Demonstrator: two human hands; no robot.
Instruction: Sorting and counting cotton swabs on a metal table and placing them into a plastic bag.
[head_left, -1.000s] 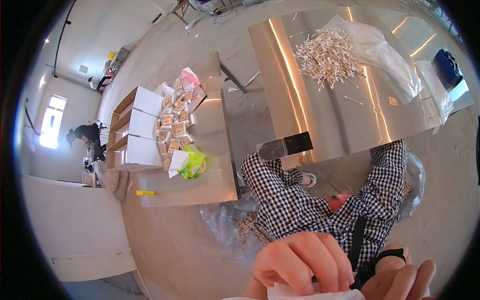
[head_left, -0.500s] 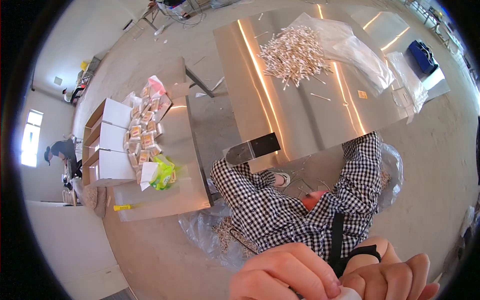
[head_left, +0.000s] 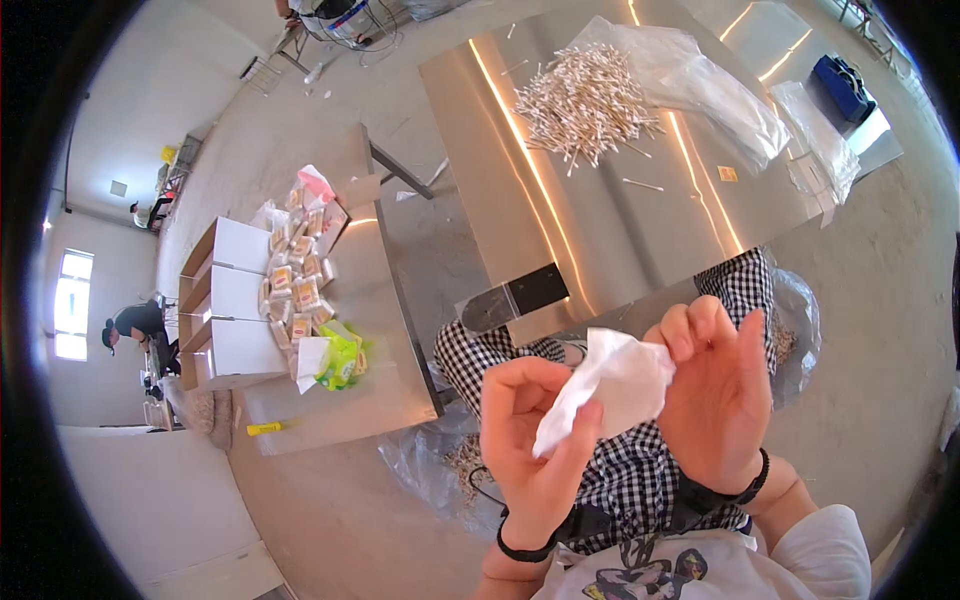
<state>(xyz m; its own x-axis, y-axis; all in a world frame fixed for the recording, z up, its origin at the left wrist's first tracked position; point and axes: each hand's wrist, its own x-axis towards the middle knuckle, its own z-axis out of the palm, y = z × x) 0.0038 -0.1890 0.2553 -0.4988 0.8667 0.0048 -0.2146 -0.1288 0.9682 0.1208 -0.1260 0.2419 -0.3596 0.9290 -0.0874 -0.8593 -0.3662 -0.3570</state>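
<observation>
A crumpled white tissue is stretched between my two hands above my lap. My left hand pinches its left side between thumb and fingers. At the other side, my right hand has its bent fingertips on the tissue's upper right edge, palm toward me and thumb raised. Beyond my hands lies a metal-topped table with a heap of cotton swabs on it. A clear plastic bag rests against the heap. One loose swab lies nearer to me.
Left, a lower table bears white open boxes, several small packs, a green wipes packet and a yellow tube. A dark flat plate juts from the near table corner. Plastic bags of swabs flank my legs.
My hands have risen from the lower edge to above my lap, bringing the tissue into full view and spreading it between them. My view has shifted slightly.
</observation>
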